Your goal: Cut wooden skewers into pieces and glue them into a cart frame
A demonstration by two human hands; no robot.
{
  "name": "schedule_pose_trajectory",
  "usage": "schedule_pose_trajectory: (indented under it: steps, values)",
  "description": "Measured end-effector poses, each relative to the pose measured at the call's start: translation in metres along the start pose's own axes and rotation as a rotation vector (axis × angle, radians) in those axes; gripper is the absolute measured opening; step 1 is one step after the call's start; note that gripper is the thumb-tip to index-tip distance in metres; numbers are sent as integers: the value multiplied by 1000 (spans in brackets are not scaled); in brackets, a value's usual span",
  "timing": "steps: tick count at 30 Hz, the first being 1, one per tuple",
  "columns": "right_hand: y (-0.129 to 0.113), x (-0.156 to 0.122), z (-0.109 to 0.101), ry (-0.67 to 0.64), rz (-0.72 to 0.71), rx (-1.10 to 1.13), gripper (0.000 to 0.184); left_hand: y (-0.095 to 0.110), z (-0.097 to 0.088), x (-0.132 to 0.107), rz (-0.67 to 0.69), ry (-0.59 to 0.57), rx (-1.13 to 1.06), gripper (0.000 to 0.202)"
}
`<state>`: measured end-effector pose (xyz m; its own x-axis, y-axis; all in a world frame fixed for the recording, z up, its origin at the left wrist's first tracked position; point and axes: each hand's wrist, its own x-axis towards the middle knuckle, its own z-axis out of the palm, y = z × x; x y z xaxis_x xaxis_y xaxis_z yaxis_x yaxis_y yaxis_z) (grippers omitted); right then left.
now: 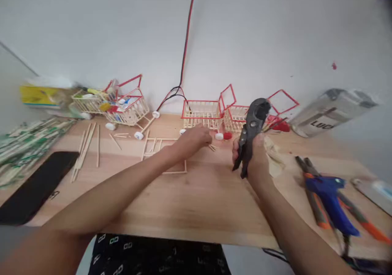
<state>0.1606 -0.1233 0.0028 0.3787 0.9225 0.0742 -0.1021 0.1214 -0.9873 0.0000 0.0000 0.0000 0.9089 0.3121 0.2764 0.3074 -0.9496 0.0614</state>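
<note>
Where right fingers point(235, 149) curl, black tool point(250, 133) inside

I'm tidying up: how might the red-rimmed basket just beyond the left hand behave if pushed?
The basket is probably light: it's thin, open latticework. Squeezed hard, those slender slats could snap. It may roll, given white wheels at its base.

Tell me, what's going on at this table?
A person's right hand holds a black hand tool. The left hand is down by some short sticks; whether it grips any is unclear. A flat stick frame lies partly hidden by the left forearm, and small red-rimmed stick baskets stand along the wall.
</note>
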Motion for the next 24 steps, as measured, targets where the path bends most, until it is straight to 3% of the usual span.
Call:
schedule_pose_trajectory:
  steps: [5, 12, 15, 18, 21, 24]
  values:
    - [0, 2, -3, 7, 3, -30, 67, 3, 0, 14, 11, -106, 93, 25]
    - [3, 5, -6, -15, -8, -88, 67, 6, 5, 9, 20, -102, 108, 20]
    - [3, 5, -6, -67, -32, -140, 65, 6, 8, 3, -76, -36, 20, 18]
    - [1, 6, -5, -104, -76, -236, 61, 11, 4, -3, -297, 78, -277, 14]
    - [0, 6, -2, -101, -63, -379, 52, 21, -6, -8, -494, 98, -854, 7]
    - [2, 5, 0, -115, -87, -518, 42, 35, -12, -13, -651, 117, -1359, 16]
